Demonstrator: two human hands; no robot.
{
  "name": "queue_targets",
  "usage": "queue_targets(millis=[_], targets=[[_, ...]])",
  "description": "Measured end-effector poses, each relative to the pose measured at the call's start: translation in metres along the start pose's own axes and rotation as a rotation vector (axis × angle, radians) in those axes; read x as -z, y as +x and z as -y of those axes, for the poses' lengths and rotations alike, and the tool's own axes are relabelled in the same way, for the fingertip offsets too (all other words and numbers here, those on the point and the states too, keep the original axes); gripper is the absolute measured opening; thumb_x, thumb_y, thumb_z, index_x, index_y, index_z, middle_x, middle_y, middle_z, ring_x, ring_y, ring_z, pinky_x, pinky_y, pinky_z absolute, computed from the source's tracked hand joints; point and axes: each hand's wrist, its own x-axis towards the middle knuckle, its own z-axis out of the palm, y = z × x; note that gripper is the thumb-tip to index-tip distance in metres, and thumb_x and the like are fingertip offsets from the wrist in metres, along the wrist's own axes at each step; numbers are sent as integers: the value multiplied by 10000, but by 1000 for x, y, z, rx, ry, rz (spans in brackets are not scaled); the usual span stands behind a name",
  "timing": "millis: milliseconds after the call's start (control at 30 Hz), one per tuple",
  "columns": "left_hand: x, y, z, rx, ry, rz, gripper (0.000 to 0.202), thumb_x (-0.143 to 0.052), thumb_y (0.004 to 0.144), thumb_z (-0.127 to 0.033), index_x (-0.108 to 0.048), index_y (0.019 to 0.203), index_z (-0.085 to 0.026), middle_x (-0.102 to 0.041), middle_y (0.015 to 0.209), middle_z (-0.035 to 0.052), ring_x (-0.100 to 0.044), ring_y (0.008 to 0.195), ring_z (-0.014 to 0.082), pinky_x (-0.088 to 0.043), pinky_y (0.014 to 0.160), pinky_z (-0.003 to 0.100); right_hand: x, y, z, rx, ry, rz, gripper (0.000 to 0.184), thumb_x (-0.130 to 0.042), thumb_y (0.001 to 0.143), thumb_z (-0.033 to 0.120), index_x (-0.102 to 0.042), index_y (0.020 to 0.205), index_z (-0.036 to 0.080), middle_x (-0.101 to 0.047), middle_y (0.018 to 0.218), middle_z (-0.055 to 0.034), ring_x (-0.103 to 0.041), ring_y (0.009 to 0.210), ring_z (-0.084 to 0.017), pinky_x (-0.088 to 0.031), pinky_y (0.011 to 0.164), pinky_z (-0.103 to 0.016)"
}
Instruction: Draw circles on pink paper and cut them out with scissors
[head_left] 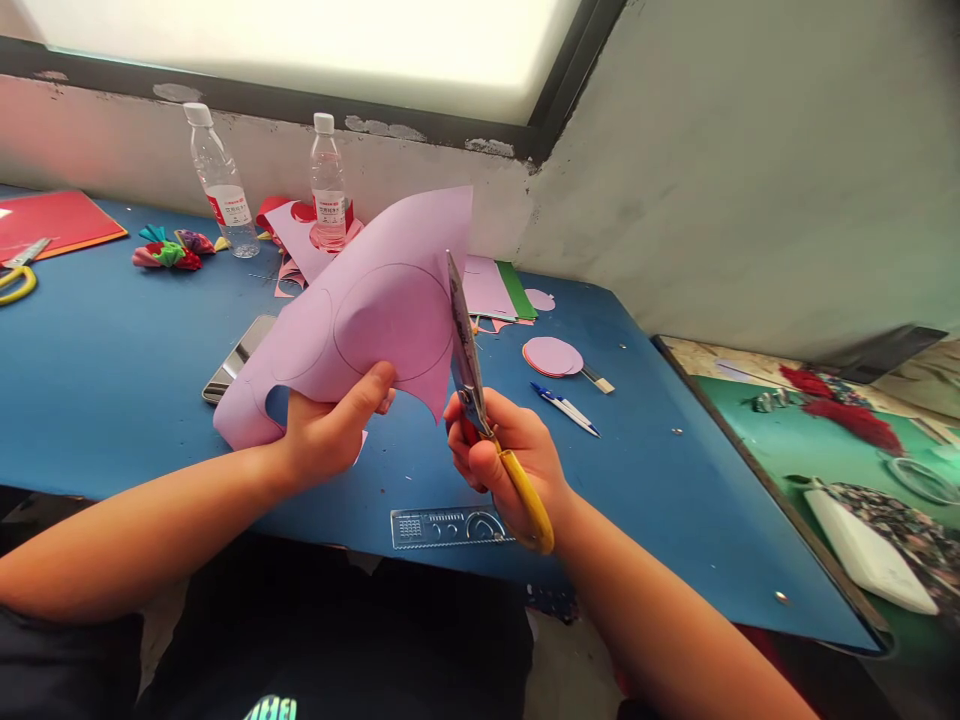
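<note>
We see the blue counter [660,500] with its front edge close to the person's body, its back edge along the wall [750,180], and its right edge next to a green surface [739,410]. Between the pens [566,408] and this right edge there is a wide stretch of blue, where we notice a few small bits. Near the front edge a transparent ruler [424,528] lies flat, partly covered by the right hand [517,455]. At the left, a dark device [244,352] is partly hidden behind the purple sheet [394,310], which is held up above the counter, curved and marked with circles. The left hand [337,420] pinches its lower border, thumb on the front. The right hand is closed around the yellow handles of the scissors [466,365], blades upward at the sheet's right edge; whether they touch it, we cannot tell.
</note>
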Motion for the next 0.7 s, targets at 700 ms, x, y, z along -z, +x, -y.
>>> queue_targets(millis=[700], targets=[[8, 2, 3, 6, 65, -31, 448, -1082, 977, -543, -850, 765, -224, -763, 736, 17, -749, 672, 179, -707, 717, 319, 0, -1, 1, -4, -43, -3, 794, -849, 1069, 1033, -760, 1200, 254, -556, 751, 68, -439, 593, -135, -344, 496, -274]])
